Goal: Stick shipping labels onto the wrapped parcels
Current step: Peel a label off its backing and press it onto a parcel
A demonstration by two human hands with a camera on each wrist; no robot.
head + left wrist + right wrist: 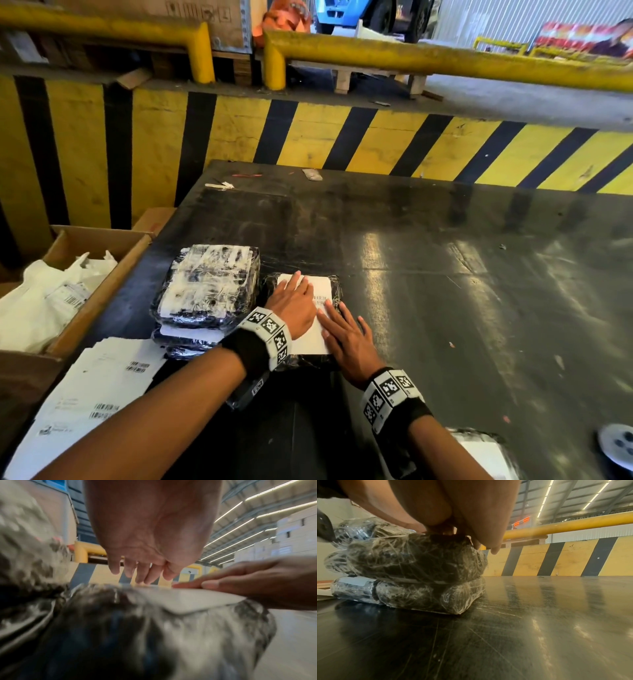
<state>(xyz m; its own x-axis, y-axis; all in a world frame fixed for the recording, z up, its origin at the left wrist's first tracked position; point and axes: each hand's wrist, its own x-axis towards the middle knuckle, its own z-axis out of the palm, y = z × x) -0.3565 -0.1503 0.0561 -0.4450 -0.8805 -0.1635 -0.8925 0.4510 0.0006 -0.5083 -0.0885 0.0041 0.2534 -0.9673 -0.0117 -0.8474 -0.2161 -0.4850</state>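
Two hands lie flat, fingers straight and lightly spread, on a white label (320, 291) atop a black, film-wrapped parcel (337, 286) near the middle of a dark tabletop (445, 274). The left hand (294, 303) covers the label's left and far part; the right hand (346, 337) presses its near right edge, fingertips by the printed barcode. Neither hand grips anything. The right wrist view shows this parcel stacked on a second wrapped parcel (426, 596), which sits on the tabletop.

Just left of it, touching or nearly so, stands a stack of parcels (205, 284) in the same glossy film, with white labels showing at the edges of the lower ones. Loose label sheets (99, 387) with barcodes are spread at the near left corner. A cardboard box (102, 281) holding white plastic bags (44, 301) stands off the tabletop's left edge. At the near right, another wrapped parcel (486, 448) and a tape roll (616, 445) are partly cut off by the frame. A yellow-and-black striped wall (308, 137) and yellow rails (445, 58) run along the far side.
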